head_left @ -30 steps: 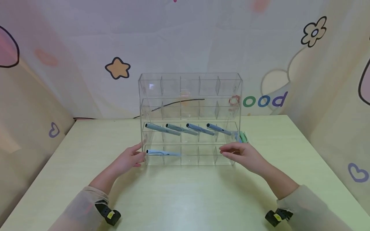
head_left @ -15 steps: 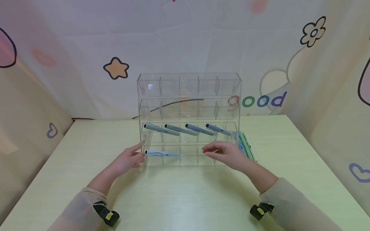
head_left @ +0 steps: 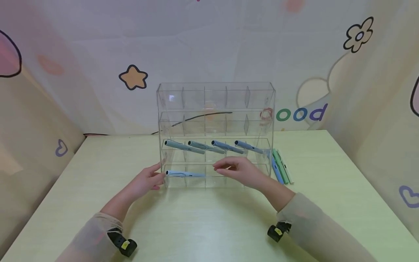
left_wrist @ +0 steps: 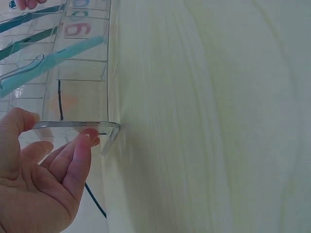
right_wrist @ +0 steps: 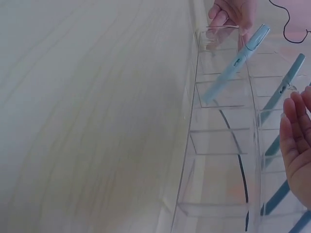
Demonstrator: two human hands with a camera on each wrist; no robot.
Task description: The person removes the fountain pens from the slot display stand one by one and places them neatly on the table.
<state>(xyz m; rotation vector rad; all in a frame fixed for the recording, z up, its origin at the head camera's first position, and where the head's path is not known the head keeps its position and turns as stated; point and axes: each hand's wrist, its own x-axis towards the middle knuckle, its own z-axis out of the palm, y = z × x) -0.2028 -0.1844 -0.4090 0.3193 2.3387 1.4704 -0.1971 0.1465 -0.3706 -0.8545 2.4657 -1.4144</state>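
A clear acrylic pen rack (head_left: 216,125) stands on the table, its tiers split into compartments. My left hand (head_left: 146,179) holds its left side wall; in the left wrist view the thumb and fingers (left_wrist: 80,160) lie on opposite sides of the panel. Across the bottom tier's left end lies a light blue pen (head_left: 184,174). Several blue and teal pens, among them a blue pen (head_left: 227,146), lean in the tier above. My right hand (head_left: 240,171) hovers in front of the bottom tier, right of the light blue pen, fingers loosely bent and holding nothing.
Right of the rack, a blue pen (head_left: 277,169), a green pen (head_left: 280,167) and a pale pen (head_left: 287,168) lie side by side on the table (head_left: 209,225). Behind hangs a printed cloth backdrop (head_left: 212,47), with a dark cable (head_left: 96,134) along the table's back edge.
My right hand has moved left along the bottom tier, from the rack's right end to near its middle, uncovering the pens on the table. The left hand stays at the side wall.
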